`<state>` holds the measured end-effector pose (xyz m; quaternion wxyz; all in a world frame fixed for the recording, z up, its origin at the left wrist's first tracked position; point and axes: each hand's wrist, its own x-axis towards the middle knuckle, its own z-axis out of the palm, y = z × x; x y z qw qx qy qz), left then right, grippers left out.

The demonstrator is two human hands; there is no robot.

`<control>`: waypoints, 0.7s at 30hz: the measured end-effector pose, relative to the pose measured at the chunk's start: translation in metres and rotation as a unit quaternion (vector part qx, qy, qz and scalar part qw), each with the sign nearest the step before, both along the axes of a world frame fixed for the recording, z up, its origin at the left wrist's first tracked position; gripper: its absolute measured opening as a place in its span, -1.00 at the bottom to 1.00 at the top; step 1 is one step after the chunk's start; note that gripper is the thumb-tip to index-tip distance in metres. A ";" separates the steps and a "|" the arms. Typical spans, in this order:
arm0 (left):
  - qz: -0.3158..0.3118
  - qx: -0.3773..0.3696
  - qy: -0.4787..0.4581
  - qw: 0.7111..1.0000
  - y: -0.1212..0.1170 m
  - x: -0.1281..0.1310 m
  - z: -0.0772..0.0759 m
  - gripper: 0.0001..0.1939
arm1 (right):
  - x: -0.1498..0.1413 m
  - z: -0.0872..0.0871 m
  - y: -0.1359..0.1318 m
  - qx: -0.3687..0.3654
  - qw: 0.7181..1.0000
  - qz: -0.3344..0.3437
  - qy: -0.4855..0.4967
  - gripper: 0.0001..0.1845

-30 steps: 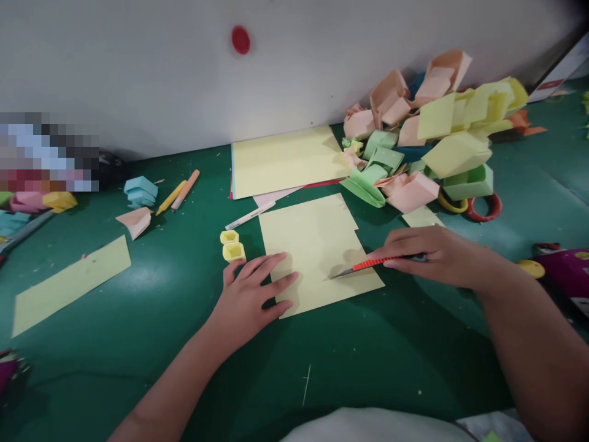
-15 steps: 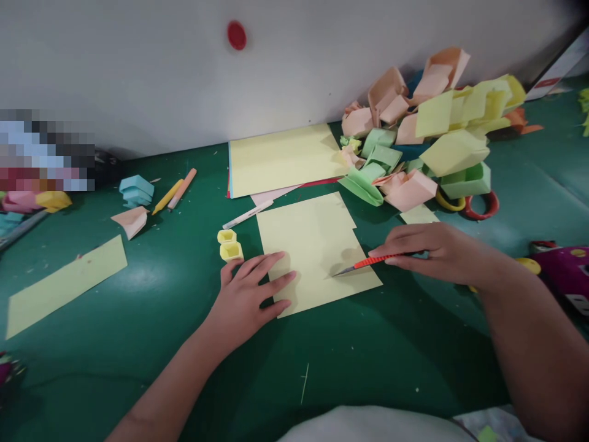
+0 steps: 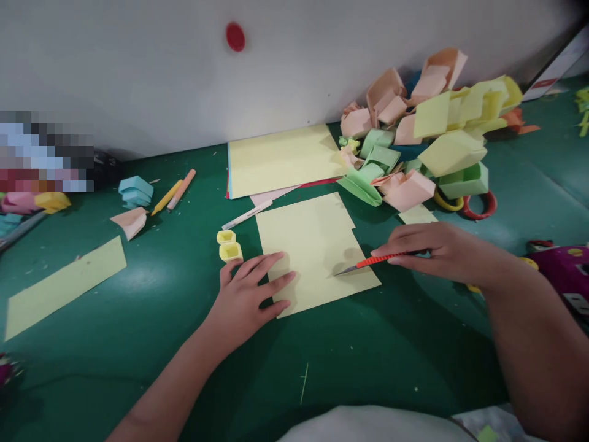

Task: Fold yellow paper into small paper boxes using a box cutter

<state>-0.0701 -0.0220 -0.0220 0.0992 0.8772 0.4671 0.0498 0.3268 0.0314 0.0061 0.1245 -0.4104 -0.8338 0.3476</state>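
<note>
A pale yellow sheet of paper [image 3: 306,230] with a notch at its upper right lies on the green table. My left hand [image 3: 251,291] rests with spread fingers on the sheet's left edge. Held between the fingers of my right hand [image 3: 427,252] is a craft knife [image 3: 372,261] with an orange-red handle. Its blade points left and down over the right half of the sheet; whether the tip touches the paper I cannot tell. Close to my left fingertips stand two small yellow folded paper boxes [image 3: 230,252]. A white pen [image 3: 247,215] lies at the sheet's upper left corner.
Behind the sheet is a stack of coloured paper [image 3: 283,161] against the grey wall. Folded paper pieces [image 3: 405,184] are heaped at the back right, beside scissors with a red handle loop [image 3: 481,205]. Leftward lie a pale strip [image 3: 67,285], two markers [image 3: 181,189] and a blue folded piece [image 3: 136,191].
The knife has shifted very slightly to the right with my right hand. My left hand stays in place on the sheet, and the view has moved a little.
</note>
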 end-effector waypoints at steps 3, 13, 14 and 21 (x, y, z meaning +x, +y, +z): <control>0.000 -0.002 0.001 1.000 0.000 0.000 0.000 -0.57 | 0.003 0.000 -0.001 -0.018 1.000 0.003 -0.021 -0.66; 0.000 0.002 -0.004 1.000 0.000 0.000 0.001 -0.57 | 0.003 0.007 -0.005 0.004 0.999 -0.006 -0.051 -0.64; 0.001 0.004 -0.006 1.000 0.000 0.000 0.001 -0.58 | 0.004 0.007 -0.005 0.007 0.999 -0.004 -0.054 -0.64; -0.001 0.003 -0.003 1.000 -0.001 0.000 0.000 -0.57 | 0.013 0.005 -0.001 0.009 0.999 0.003 -0.051 -0.66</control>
